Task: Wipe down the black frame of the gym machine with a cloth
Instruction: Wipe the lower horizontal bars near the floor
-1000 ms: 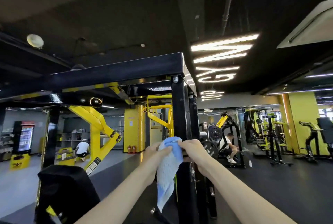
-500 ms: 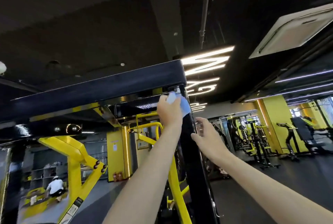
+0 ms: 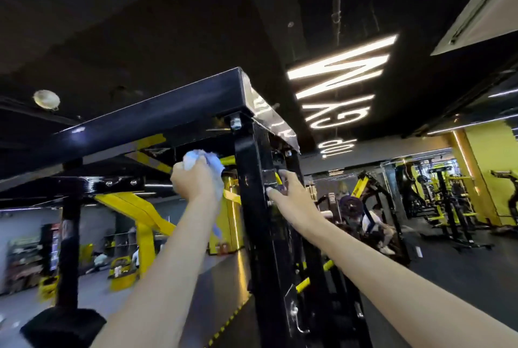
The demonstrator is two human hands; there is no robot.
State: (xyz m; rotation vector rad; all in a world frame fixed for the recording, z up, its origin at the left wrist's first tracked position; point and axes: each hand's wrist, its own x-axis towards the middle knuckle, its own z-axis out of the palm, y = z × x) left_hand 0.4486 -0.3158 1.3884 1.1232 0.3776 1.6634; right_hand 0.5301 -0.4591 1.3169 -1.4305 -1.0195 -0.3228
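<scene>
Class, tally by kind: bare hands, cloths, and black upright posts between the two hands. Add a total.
Hands: 2, left hand, right hand
Cloths: 1, blue cloth in the left hand
Posts: 1, black upright post
Total: 4

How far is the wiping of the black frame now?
Done: nothing visibly marks a wiped part. In hand: the left hand grips the blue cloth under the top beam, beside the upright; the right hand rests on it. Left, probably: lower upright, far post.
</scene>
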